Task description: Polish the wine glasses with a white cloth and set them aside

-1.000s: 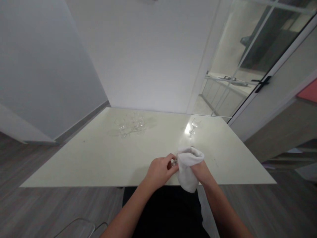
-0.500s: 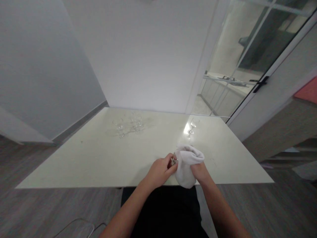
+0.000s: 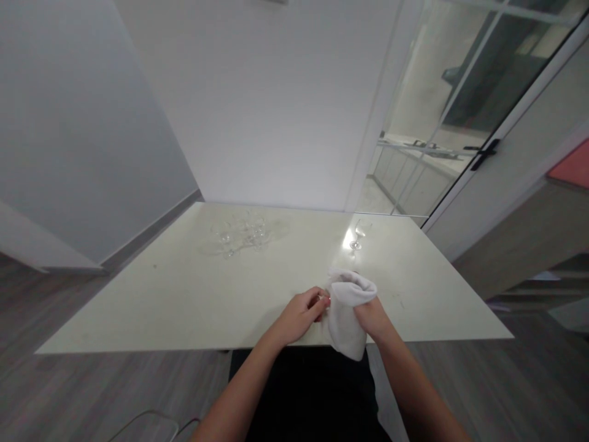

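My left hand (image 3: 298,316) is closed around the base of a small clear glass (image 3: 323,299), of which only a glint shows between my hands. My right hand (image 3: 373,319) is closed on a white cloth (image 3: 346,307) that wraps the rest of the glass and hangs down past the near edge of the pale table (image 3: 184,294). Both hands meet just above that edge, right of centre.
Several clear stemmed glasses (image 3: 242,232) stand grouped at the far left of the table. One more stemmed glass (image 3: 358,235) stands alone at the far right, near a glass door (image 3: 460,110). A transparent chair back (image 3: 151,426) shows at the bottom left.
My hands stay together at the table's near edge. The fingers of my left hand have shifted slightly on the glass, and the cloth's hanging end has swung a little.
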The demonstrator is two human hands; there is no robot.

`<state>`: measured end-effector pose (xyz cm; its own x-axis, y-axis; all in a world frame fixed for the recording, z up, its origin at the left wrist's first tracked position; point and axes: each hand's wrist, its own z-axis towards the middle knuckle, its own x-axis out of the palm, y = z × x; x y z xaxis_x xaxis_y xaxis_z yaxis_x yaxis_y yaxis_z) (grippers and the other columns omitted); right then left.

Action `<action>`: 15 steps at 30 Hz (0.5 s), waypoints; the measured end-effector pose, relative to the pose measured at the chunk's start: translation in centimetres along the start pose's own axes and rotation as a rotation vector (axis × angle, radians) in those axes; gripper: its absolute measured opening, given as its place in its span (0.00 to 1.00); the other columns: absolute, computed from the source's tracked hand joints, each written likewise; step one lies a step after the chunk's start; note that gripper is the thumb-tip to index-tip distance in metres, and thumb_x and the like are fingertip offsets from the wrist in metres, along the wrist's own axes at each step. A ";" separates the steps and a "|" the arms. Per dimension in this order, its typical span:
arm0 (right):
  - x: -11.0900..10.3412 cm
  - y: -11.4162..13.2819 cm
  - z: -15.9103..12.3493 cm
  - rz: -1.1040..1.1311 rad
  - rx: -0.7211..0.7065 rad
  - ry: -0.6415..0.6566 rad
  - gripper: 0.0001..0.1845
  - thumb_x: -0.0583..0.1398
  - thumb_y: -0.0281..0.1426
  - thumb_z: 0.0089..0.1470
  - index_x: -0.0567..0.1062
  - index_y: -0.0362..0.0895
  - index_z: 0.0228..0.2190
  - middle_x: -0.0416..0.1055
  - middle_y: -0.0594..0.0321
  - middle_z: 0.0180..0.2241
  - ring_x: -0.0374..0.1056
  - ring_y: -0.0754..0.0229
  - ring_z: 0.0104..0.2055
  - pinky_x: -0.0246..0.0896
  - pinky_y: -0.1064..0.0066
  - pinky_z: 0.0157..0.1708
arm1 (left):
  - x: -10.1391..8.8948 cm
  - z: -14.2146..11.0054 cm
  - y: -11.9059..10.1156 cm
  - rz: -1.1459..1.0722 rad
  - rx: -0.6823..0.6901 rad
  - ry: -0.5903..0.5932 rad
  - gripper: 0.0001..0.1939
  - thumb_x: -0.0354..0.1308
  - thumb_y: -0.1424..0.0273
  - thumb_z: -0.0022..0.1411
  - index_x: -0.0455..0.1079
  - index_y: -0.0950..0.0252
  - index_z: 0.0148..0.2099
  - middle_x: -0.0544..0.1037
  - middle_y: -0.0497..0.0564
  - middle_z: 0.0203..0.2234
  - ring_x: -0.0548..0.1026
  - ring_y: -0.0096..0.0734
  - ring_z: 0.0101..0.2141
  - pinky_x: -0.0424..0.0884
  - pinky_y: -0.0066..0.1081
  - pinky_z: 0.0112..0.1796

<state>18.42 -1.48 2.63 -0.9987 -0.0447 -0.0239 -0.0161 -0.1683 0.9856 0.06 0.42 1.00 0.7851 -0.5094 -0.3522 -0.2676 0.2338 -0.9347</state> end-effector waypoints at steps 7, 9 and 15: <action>-0.9 0.6 -0.2 -0.046 0.002 0.162 0.22 0.65 0.32 0.48 0.73 0.45 0.47 0.74 0.62 0.38 0.70 0.60 0.37 0.66 0.70 0.38 | 0.7 0.1 -0.2 -0.166 -0.078 0.132 0.26 0.41 0.49 0.66 0.66 0.66 0.39 0.63 0.43 0.17 0.61 0.25 0.19 0.56 0.25 0.23; -0.9 0.2 -0.1 -0.039 -0.004 0.163 0.24 0.66 0.31 0.46 0.72 0.46 0.47 0.74 0.62 0.36 0.69 0.61 0.34 0.66 0.72 0.35 | 0.9 0.0 -0.2 -0.204 -0.099 0.177 0.28 0.36 0.49 0.67 0.65 0.67 0.37 0.63 0.44 0.16 0.62 0.26 0.18 0.58 0.26 0.23; -0.2 -0.6 0.1 -0.041 -0.063 -0.009 0.19 0.64 0.34 0.48 0.73 0.44 0.44 0.74 0.60 0.40 0.70 0.58 0.41 0.66 0.67 0.43 | 1.0 -0.5 -1.3 0.222 -0.065 -0.137 0.16 0.47 0.56 0.65 0.65 0.62 0.46 0.68 0.46 0.22 0.67 0.31 0.25 0.59 0.28 0.30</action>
<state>18.63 -1.32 2.09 -0.9977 -0.0272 -0.0623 -0.0544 -0.2318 0.9712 0.97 -0.78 1.85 0.7700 -0.3338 -0.5437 -0.4738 0.2715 -0.8377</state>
